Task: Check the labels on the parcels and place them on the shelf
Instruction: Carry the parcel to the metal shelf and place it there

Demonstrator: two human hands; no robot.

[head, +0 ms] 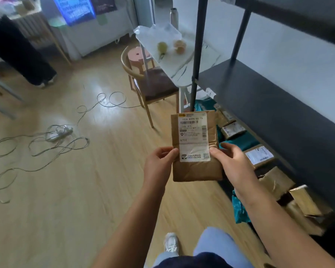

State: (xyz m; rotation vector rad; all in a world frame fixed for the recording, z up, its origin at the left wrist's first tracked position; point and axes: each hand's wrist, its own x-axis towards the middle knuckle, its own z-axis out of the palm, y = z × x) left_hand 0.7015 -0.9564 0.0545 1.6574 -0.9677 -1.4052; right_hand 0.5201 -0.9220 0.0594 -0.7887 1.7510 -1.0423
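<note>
I hold a flat brown paper parcel [196, 169] upright in front of me, its white shipping label [194, 136] facing me. My left hand [159, 164] pinches its left edge and my right hand [232, 163] grips its right edge. To the right stands a dark metal shelf [269, 105] with a bare middle board. Under that board, on the bottom level, lie several other parcels: labelled cardboard boxes [259, 155] and teal bags [240, 141].
The shelf's black upright post [197, 55] rises just behind the parcel. A wooden chair [151, 84] and a white table [174, 55] stand beyond it. Cables and a power strip [60, 132] lie on the wooden floor at left. Another person's legs [17, 51] are far left.
</note>
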